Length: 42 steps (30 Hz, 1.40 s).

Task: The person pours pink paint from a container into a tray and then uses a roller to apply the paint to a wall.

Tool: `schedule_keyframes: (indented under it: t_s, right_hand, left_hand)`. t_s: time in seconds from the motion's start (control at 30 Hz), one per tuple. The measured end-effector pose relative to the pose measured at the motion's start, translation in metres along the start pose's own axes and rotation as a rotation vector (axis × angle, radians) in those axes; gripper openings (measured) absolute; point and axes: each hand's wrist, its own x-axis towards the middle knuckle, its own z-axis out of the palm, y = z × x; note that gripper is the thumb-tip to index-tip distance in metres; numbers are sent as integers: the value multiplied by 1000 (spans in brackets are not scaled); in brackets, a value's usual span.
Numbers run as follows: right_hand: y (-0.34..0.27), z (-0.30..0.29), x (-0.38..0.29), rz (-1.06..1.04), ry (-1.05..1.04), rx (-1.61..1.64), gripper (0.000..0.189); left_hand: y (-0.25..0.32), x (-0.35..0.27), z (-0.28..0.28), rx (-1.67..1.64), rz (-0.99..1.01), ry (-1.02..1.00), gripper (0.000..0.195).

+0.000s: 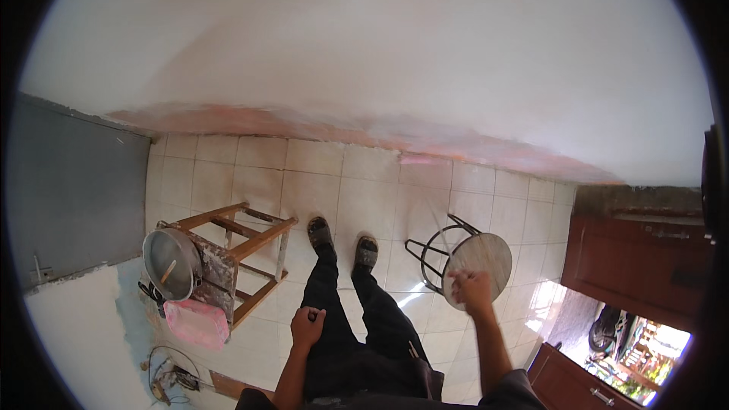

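My right hand (471,293) is closed in front of a round-topped stool (494,265) with dark metal legs. From it a thin stick (437,217), blurred and faint, runs towards the foot of the wall. A pink blurred shape (425,159) lies there, in line with the stick; whether the two join is unclear. My left hand (307,326) is curled into a fist over my left thigh, with nothing visible in it. Before me rises a white wall (364,40) with a patchy reddish band (250,119) along its base.
At left a wooden stool (265,242) lies in view, bearing a metal pot (165,267) with a stick in it. A pink plastic basin (196,324) is beside the pot. A grey door (80,182) stands far left, a brown door (632,267) at right. Cables (176,376) lie lower left.
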Motion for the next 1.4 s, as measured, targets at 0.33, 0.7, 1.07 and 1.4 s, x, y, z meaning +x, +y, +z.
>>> schedule_keyframes:
  t_s: [0.33,0.7,1.07,1.4]
  right_hand:
    - [-70,63,-96,19,-15,80,22]
    - [-81,196,10,-97,-30,91,19]
    - [-7,250,165,-412,-32,-177,10]
    - [-111,155,-47,-86,10,110,17]
  left_hand:
    - [-23,1,-4,-105,-61,70,26]
    - [-41,26,-37,-78,-46,21,28]
    - [-49,62,-67,-64,-52,-111,33]
    - [-44,75,-77,-3,-23,-211,32]
